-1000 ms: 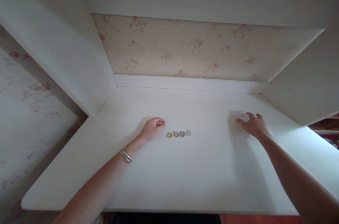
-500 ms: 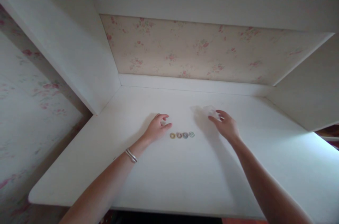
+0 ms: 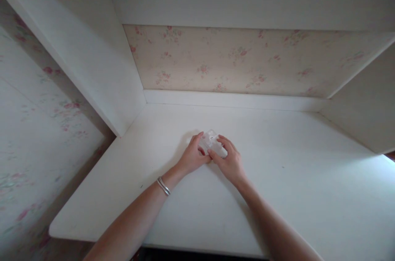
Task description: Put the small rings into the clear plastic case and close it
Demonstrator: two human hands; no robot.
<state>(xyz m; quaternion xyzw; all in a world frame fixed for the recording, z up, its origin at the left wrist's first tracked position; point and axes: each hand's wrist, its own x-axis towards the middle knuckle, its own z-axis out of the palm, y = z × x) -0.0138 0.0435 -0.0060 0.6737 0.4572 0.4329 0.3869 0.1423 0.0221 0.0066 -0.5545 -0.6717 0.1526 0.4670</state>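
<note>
Between my two hands is a small clear plastic box (image 3: 212, 139), held just above the desk. My left hand (image 3: 194, 155) curls around its left side, thumb and fingers closed on it. On the near right side, my right hand (image 3: 230, 161) grips the same box with its thumb at the front and fingers over the edge. The contents of the box, if any, cannot be made out. My hands and the box cover the spot where the small round discs lay.
The white desk top (image 3: 182, 211) spreads out around my hands. A white side panel (image 3: 101, 71) rises at the left, and a low white ledge (image 3: 234, 100) runs along the back below floral wallpaper (image 3: 228, 59). A white overhead panel (image 3: 228, 5) hangs above.
My right hand has brought the clear box left and nearer, to my left hand, which has closed on it. The row of round discs has gone out of sight. The view has shifted slightly.
</note>
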